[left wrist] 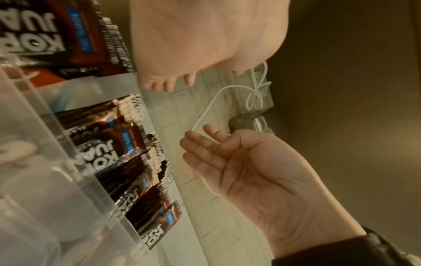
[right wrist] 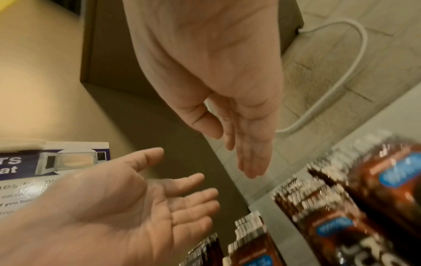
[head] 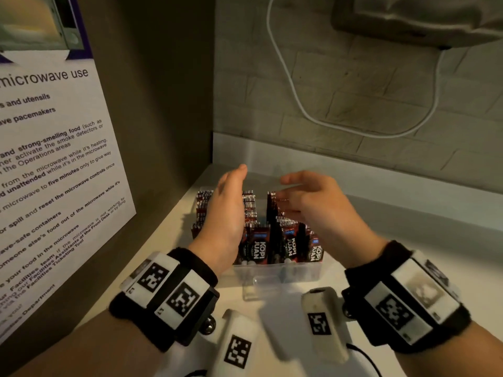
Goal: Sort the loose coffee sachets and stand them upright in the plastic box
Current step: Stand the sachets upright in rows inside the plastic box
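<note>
Kopi Juan sachets (head: 258, 247) upright in rows, filling clear plastic box (head: 277, 273) near worktop's back-left corner. Left hand (head: 227, 210), right hand (head: 315, 202) flat-fingered, empty, flanking rows, likely squaring them.

A pale brick-patterned back wall (head: 367, 85) rises behind a white countertop (head: 394, 229) with a low white upstand. A thin white cable (head: 292, 85) loops down across the bricks from a grey box-shaped fixture (head: 408, 20) mounted high on the right. On the left, a dull olive side panel (head: 163, 91) carries a white printed microwave-use notice (head: 54, 159). The light is dim and warm.
</note>
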